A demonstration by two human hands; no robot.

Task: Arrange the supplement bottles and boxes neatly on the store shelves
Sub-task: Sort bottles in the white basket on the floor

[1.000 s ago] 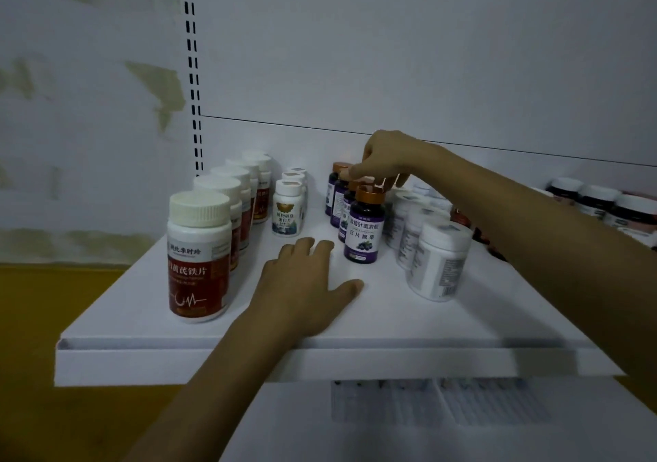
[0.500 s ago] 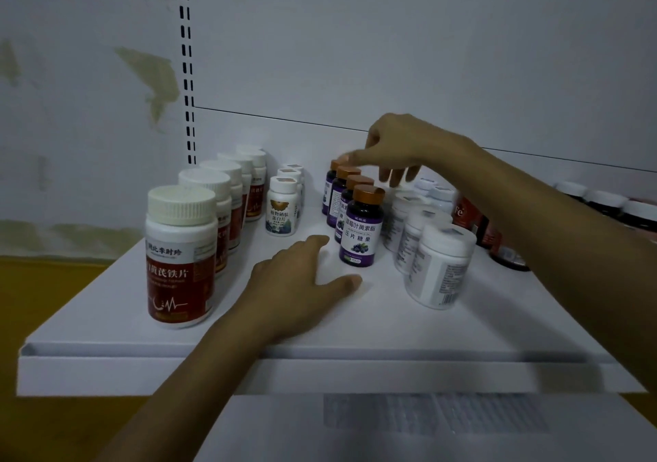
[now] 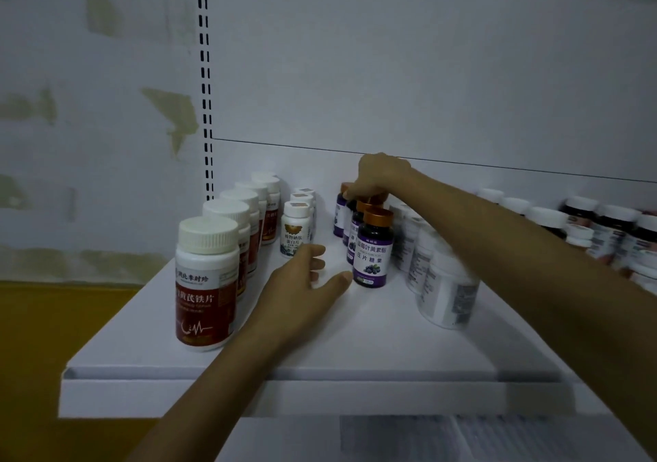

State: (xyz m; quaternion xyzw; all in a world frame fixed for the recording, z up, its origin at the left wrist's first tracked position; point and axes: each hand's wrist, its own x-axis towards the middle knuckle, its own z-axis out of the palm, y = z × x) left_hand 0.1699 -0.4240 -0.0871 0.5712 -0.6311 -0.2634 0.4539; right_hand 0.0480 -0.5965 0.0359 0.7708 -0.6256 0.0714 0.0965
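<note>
The purple bottles (image 3: 373, 251) stand in a single file running from mid-shelf toward the back panel, with the blueberry label of the front one facing out. The right hand (image 3: 382, 177) reaches over the file, fingers curled down around the copper cap of a rear purple bottle (image 3: 379, 198) (I can't make out exactly which one). Gripping by the cap makes sense here, since neighbours crowd the bottle's sides. The left hand (image 3: 302, 287) lies low over the shelf (image 3: 284, 365), fingers loose and holding nothing, its thumb just beside the front bottle's base. I'd guess it is there as a stop to keep the line straight.

The purple bottles are small dark cylinders with glossy labels and metallic, faintly ribbed caps. On their left is a short file of small white bottles (image 3: 297, 228), and beyond those a file of red-labelled bottles (image 3: 206, 283), bigger, with ridged white screw caps. On the right sit plain white tubs (image 3: 448, 291), partly hidden by the forearm, then dark bottles (image 3: 611, 227) with white lids. The shelf is smooth white sheet metal with a lipped front edge.
</note>
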